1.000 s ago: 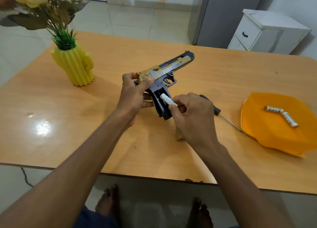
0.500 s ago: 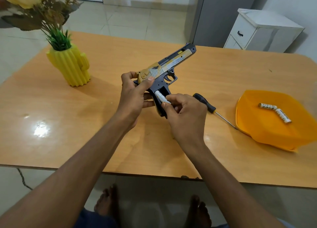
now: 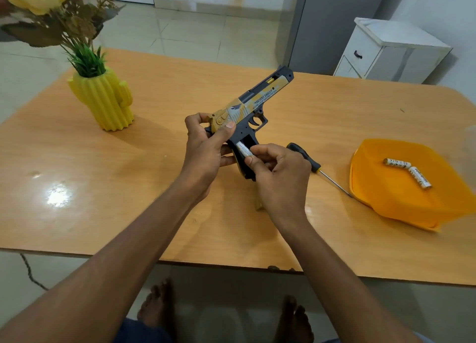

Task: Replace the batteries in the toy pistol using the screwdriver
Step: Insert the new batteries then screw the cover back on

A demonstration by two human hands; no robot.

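A gold, white and dark grey toy pistol (image 3: 253,105) is held above the table with its barrel pointing up and to the right. My left hand (image 3: 206,149) grips its rear end and grip. My right hand (image 3: 278,172) pinches a white battery (image 3: 243,149) against the open compartment in the side of the grip. A black-handled screwdriver (image 3: 318,169) lies on the table just right of my right hand. Two more white batteries (image 3: 409,171) lie in the orange tray (image 3: 386,195).
A yellow cactus-shaped vase (image 3: 103,100) with flowers stands at the table's (image 3: 103,188) far left. A small tan piece (image 3: 258,204) lies on the table under my right wrist. A white cabinet (image 3: 389,51) stands beyond the table's far right.
The pistol has tilted with its barrel higher. My right hand has pushed the battery further down into the grip's compartment.
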